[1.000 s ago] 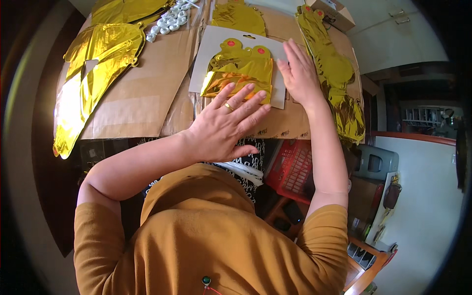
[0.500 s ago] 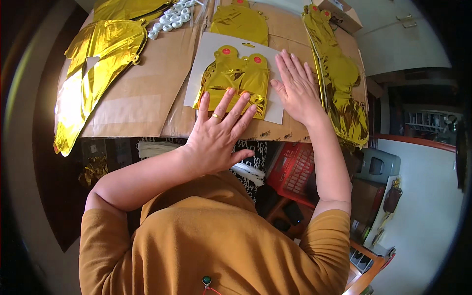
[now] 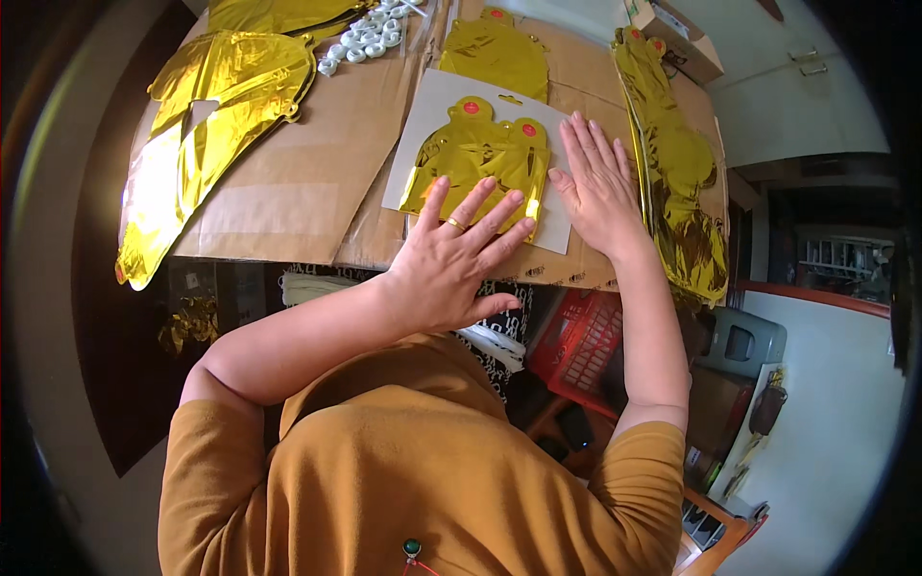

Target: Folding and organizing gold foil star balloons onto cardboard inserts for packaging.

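A folded gold foil balloon (image 3: 478, 158) with two red-dotted round bumps lies flat on a white card (image 3: 399, 182) that has a hang slot at its top. My left hand (image 3: 461, 245), wearing a ring, rests palm down with spread fingers across the balloon's lower edge. To the right of the balloon, my right hand (image 3: 600, 192) lies flat at the card's right edge, its thumb over the card and its other fingers stretched away from me. Neither hand grasps anything. My left fingers hide part of the balloon's bottom edge.
Beneath the card is a large cardboard box top (image 3: 279, 178). More flat gold foil balloons lie at left (image 3: 226, 96), behind the card (image 3: 495, 53) and at right (image 3: 677, 163). White rings (image 3: 370, 40) are piled at the back. A red plastic basket (image 3: 576, 341) stands below the near edge.
The whole view has shifted, so the card and balloons appear farther right. My left fingers have slid slightly right over the foil, whose creases look different. My right hand stays beside the card.
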Motion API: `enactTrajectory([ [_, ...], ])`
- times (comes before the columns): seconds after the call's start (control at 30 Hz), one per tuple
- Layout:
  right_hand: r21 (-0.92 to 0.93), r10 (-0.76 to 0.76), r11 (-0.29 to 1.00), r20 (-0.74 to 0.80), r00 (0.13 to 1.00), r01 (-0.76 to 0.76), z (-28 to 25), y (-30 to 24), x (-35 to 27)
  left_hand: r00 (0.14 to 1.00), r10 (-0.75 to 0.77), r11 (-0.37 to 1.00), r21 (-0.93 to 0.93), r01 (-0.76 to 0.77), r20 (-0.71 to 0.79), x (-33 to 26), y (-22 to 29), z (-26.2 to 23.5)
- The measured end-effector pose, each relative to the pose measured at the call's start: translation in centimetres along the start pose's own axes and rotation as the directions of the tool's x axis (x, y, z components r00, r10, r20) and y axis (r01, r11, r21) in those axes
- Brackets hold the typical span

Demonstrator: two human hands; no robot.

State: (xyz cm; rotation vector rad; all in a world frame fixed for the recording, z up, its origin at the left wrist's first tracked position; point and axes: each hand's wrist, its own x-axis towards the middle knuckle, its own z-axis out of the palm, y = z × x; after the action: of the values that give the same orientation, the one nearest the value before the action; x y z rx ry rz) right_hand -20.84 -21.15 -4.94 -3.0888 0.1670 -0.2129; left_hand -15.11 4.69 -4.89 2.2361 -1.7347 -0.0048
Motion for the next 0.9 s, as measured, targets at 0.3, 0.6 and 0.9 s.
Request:
enactTrajectory([
  [0.3, 0.358, -0.136, 0.920, -0.083, 0.987, 0.157, -2.2, -6.8, -4.4, 0.999, -0.030, 0.992, -0.118, 0.032, 0.019, -0.2, -0.5, -0.5],
  [0.6, 0.113, -0.119, 0.987, 0.069, 0.990, 0.111, -1.2, -8.2, -5.9, 0.997, -0.056, 0.998, 0.032, 0.058, -0.046, -1.3, -4.1, -1.7],
  [0.9, 0.108, -0.109, 0.989, 0.065, 0.992, 0.102, -1.3, -8.4, -5.8, 0.995, -0.061, 0.994, 0.084, 0.068, -0.085, -1.7, -4.8, -1.3],
])
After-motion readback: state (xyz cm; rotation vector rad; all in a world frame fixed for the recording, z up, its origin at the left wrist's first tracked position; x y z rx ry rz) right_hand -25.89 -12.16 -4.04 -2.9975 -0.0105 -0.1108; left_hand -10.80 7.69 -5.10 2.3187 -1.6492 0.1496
